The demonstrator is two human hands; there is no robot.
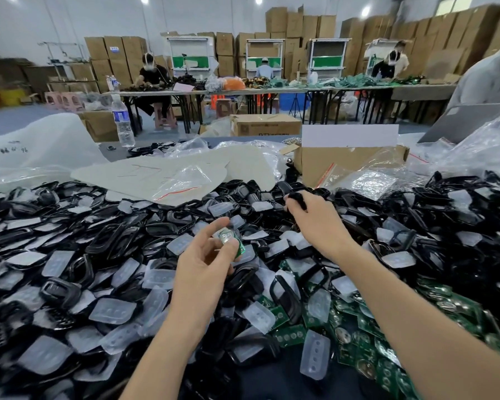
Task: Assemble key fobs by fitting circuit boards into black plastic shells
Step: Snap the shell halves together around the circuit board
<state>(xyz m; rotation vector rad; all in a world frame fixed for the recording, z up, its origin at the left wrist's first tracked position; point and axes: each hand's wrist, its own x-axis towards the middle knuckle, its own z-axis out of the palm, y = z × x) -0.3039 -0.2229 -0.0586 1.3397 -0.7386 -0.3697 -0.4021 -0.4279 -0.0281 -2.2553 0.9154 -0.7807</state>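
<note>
My left hand (205, 255) pinches a small green circuit board (231, 239) with a clear rubber pad on it, held just above the heap. Further back, my right hand (315, 217) reaches into the pile and its fingers curl round a black plastic shell (296, 197). Black shells (122, 241) and translucent button pads (113, 311) cover the table in a deep heap. Loose green circuit boards (358, 336) lie in a pile at the lower right, under my right forearm.
Behind the heap lie white foam sheets (162, 171), clear plastic bags (370, 183) and an open cardboard box (350, 163). A water bottle (123, 122) stands at the back left. Other people work at far tables; one person (485, 79) stands at the right edge.
</note>
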